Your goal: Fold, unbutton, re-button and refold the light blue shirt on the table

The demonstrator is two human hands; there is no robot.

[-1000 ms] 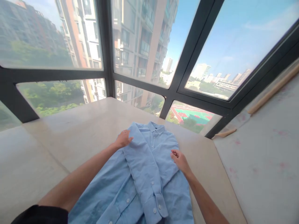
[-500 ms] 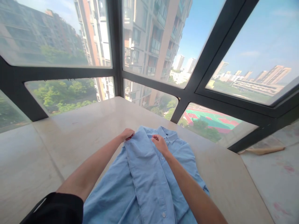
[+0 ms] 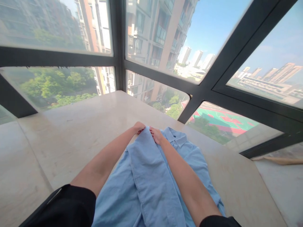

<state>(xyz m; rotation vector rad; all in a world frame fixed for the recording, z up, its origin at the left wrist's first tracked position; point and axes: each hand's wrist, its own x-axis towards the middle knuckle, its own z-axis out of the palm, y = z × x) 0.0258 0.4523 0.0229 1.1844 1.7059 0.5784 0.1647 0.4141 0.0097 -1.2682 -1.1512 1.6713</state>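
A light blue button-up shirt lies front up on a beige stone ledge, collar pointing toward the window. One sleeve is folded down over the front. My left hand pinches the top of that fold at the shoulder. My right hand is closed on the same fold, a little to the right and close to the collar. Both hands nearly touch each other.
Large windows with dark frames close off the ledge at the back and right. A pale speckled surface begins at the right, with a strip of torn brown paper at its edge.
My right hand came from the shirt's right side across to the shoulder fold, then closer to my left hand. The camera swung left and tipped forward.
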